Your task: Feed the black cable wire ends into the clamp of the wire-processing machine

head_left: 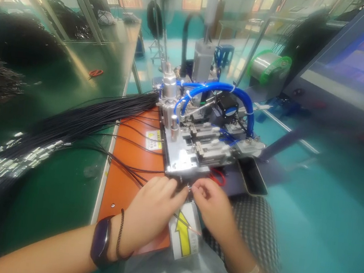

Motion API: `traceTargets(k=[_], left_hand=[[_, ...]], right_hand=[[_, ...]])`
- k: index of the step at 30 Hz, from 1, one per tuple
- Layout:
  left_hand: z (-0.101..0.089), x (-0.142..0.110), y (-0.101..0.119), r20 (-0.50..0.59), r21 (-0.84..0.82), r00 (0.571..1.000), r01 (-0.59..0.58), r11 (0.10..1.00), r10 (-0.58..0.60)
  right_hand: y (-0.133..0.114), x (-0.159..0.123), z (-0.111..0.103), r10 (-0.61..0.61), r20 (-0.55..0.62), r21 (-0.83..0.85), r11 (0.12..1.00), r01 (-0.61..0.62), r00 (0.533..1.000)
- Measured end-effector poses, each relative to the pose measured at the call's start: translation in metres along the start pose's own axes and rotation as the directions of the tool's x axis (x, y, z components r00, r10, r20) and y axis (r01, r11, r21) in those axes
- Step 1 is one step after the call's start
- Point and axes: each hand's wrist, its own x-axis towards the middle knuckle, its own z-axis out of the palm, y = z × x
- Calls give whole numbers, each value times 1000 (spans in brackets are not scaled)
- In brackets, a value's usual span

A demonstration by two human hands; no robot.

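My left hand, wearing a dark wristband, is closed over thin black cables that come in from the left. Below its fingers, cable ends with a bare copper-coloured tip poke out over a white label with a yellow arrow. Close beside it, my right hand is pinched, its fingertips at a small shiny part that I cannot make out. Both hands are at the near edge of a metal bench machine with blue air tubes.
A large bundle of black cables runs from the green table onto the orange board. A phone lies right of the machine. Behind are a green-rimmed wire spool and a screen. Orange-handled scissors lie further back.
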Motion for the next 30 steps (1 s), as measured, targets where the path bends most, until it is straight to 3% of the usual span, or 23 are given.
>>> traceTargets(k=[10, 16, 23, 26, 30], left_hand=[[-4, 3, 3, 22, 83, 999, -31, 996, 29], [-3, 5, 2, 44, 26, 999, 6, 1000, -7], [3, 1, -1, -74, 28, 995, -65, 998, 67], [4, -2, -3, -82, 22, 994, -76, 997, 78], [2, -2, -3, -61, 31, 996, -63, 998, 65]], right_hand=[[7, 6, 5, 115, 86, 192, 973, -130, 990], [10, 6, 17, 196, 151, 483, 841, -245, 969], [18, 8, 14, 229, 203, 550, 777, -305, 952], [15, 10, 8, 190, 187, 517, 815, -261, 964], [8, 11, 3, 93, 96, 293, 949, -118, 991]])
